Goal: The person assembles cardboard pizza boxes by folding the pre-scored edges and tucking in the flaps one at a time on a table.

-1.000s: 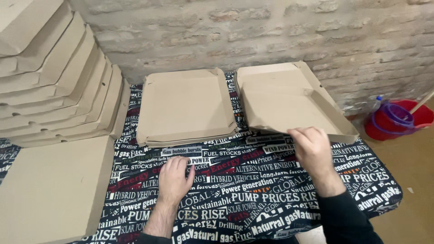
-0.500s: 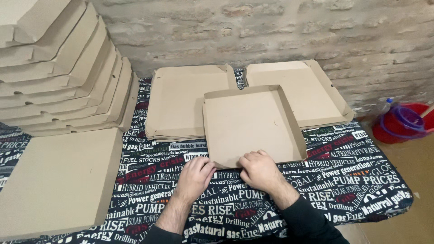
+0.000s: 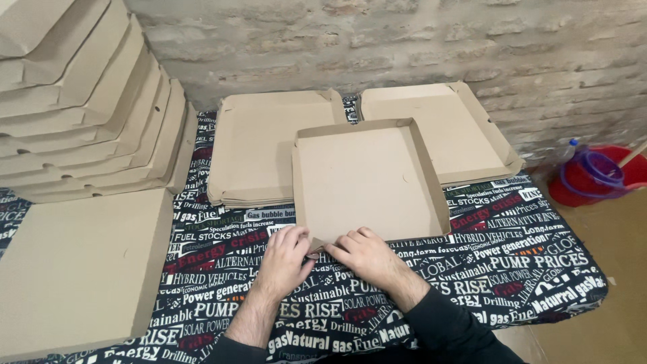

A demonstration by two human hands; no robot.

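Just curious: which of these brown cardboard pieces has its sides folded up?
The square brown cardboard tray touching both hands; the piles behind lie flat.

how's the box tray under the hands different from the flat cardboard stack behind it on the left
The box tray has raised side walls; the flat stack lies unfolded. The box tray is a single piece, the flat stack many layers. Both hands, left and right, touch the tray's near edge; nothing touches the stack. Both are plain brown cardboard.

folded boxes stack (image 3: 81,108) | flat cardboard pile (image 3: 259,148) | red bucket (image 3: 593,178) | brick wall (image 3: 404,40)
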